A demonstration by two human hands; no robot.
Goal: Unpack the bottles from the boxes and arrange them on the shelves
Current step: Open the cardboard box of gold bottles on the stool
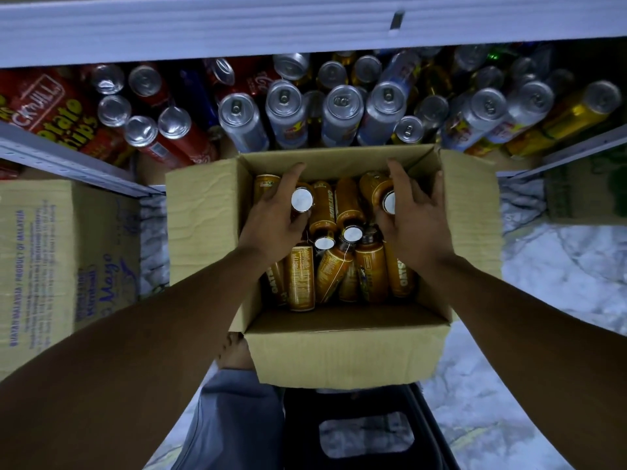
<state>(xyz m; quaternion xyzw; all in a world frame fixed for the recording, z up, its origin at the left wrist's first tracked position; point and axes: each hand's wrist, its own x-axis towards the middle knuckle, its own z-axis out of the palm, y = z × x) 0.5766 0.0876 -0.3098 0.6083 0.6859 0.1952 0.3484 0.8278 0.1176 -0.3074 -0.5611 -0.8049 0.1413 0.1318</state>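
At the centre of the frame, both forearms reach down into the open cardboard box [342, 354]. The left hand [276, 220] curls around the neck of one brown bottle [302, 200]; the right hand [415, 220] grips another bottle [375, 189] near the upper right corner of the box. More bottles [334, 269] lie loose between them. Flaps stand open on all sides. Cans [285, 110] fill the shelf [64, 157] just above the box; marble floor [559, 283] is to the right.

Amber bottles [349, 262] jumbled in open box [346, 347]
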